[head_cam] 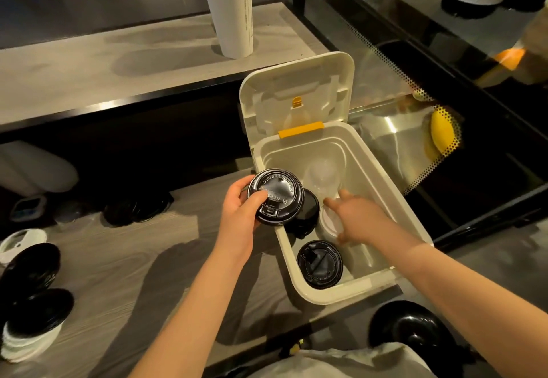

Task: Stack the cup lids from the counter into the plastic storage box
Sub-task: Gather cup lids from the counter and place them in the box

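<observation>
A white plastic storage box [382, 182] stands on the counter with its hinged lid [296, 90] flipped up at the back. My left hand [240, 217] grips a black cup lid [277, 196] at the box's left rim. My right hand [353, 214] reaches into the box, its fingers on a white lid [329, 222]. Inside lie a black lid [320, 263] at the front, another black lid [307, 211] under the held one, and clear lids [323, 174] at the back.
More black and white lids [32, 297] are piled at the counter's left edge, with further dark lids [136, 208] behind them. A white paper roll [229, 7] stands on the raised shelf. A glass display case [430, 105] sits right of the box.
</observation>
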`<state>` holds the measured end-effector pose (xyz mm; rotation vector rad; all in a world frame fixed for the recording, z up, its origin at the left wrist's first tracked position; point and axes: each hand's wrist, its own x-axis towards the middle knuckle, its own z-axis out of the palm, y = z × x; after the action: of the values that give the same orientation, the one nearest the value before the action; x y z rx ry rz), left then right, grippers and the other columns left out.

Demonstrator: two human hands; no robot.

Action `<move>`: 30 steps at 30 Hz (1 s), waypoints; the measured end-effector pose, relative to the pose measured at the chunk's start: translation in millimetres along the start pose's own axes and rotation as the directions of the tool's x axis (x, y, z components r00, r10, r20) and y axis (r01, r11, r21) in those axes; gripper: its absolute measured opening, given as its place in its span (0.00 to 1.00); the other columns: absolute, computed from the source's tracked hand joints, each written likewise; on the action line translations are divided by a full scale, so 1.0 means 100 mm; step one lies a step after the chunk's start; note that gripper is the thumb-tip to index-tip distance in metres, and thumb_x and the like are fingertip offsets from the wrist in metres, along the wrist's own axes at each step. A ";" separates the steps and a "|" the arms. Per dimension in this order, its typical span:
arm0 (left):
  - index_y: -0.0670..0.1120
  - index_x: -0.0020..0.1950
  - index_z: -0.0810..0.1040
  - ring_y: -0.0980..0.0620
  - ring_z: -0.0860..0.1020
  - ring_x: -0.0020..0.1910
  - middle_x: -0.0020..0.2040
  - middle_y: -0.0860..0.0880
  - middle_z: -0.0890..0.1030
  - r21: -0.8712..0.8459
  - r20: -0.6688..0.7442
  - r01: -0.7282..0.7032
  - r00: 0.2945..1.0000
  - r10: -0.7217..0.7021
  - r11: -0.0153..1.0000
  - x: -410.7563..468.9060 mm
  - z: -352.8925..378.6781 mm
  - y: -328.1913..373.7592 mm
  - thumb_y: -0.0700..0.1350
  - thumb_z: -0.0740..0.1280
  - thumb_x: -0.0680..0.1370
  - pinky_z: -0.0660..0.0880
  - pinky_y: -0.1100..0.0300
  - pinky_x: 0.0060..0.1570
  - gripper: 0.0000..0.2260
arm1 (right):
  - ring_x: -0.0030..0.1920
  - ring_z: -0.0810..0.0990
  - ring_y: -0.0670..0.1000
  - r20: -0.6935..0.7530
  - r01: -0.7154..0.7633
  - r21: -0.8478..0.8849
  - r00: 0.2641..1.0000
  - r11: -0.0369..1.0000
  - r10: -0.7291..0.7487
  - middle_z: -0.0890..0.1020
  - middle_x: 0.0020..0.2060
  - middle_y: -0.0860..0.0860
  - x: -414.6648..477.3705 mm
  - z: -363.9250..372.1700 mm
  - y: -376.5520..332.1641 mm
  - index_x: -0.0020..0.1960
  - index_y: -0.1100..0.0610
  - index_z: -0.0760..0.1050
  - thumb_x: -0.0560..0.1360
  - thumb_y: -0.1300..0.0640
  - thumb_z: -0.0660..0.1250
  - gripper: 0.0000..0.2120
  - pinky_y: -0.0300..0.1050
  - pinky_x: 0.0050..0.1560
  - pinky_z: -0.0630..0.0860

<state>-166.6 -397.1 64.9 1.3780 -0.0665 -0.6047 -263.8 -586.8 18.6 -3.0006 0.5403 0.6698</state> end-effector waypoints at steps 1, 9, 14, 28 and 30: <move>0.51 0.54 0.74 0.54 0.81 0.47 0.51 0.50 0.81 0.008 0.004 0.004 1.000 -0.004 1.000 0.01 0.00 0.00 0.36 0.64 0.76 0.77 0.60 0.42 0.12 | 0.61 0.73 0.58 0.016 -0.010 0.038 1.000 0.999 0.010 0.66 0.68 0.56 -0.01 -0.01 0.02 0.74 0.49 0.55 0.67 0.47 0.74 0.43 0.51 0.58 0.75; 0.46 0.66 0.67 0.51 0.77 0.52 0.57 0.48 0.76 0.230 0.031 0.049 0.998 -0.057 0.972 0.09 0.09 0.16 0.39 0.67 0.75 0.75 0.58 0.46 0.20 | 0.70 0.61 0.43 -0.312 0.313 0.774 0.945 0.550 -0.098 0.61 0.70 0.41 -0.22 -0.49 -0.06 0.75 0.41 0.52 0.69 0.52 0.75 0.43 0.41 0.67 0.62; 0.47 0.71 0.59 0.50 0.78 0.52 0.57 0.46 0.75 0.261 0.135 0.084 0.983 -0.123 0.962 0.06 0.23 0.26 0.39 0.69 0.74 0.75 0.59 0.42 0.30 | 0.68 0.59 0.42 -0.398 0.513 0.534 0.854 0.672 -0.336 0.58 0.70 0.45 -0.25 -0.63 -0.22 0.76 0.48 0.50 0.60 0.54 0.80 0.55 0.33 0.66 0.60; 0.46 0.68 0.71 0.59 0.65 0.67 0.68 0.54 0.70 0.823 0.380 -0.461 0.882 0.279 0.332 -0.16 -0.13 -0.13 0.47 0.66 0.77 0.61 0.63 0.67 0.19 | 0.64 0.67 0.48 -0.178 0.450 0.285 0.892 0.846 -0.415 0.64 0.65 0.44 -0.34 -0.18 -0.02 0.74 0.45 0.51 0.62 0.47 0.76 0.49 0.43 0.61 0.69; 0.48 0.71 0.68 0.65 0.57 0.68 0.71 0.57 0.64 0.813 0.425 -0.485 0.872 0.241 0.322 -0.20 -0.20 -0.21 0.47 0.65 0.78 0.51 0.73 0.67 0.21 | 0.61 0.69 0.50 -0.096 0.509 0.068 0.859 0.858 -0.502 0.65 0.64 0.48 -0.29 -0.11 -0.06 0.75 0.48 0.51 0.62 0.45 0.75 0.48 0.44 0.60 0.69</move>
<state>-183.6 -372.3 46.8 2.2643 -1.0453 -0.2947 -281.8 -572.5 40.7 -2.8879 -0.2230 0.4727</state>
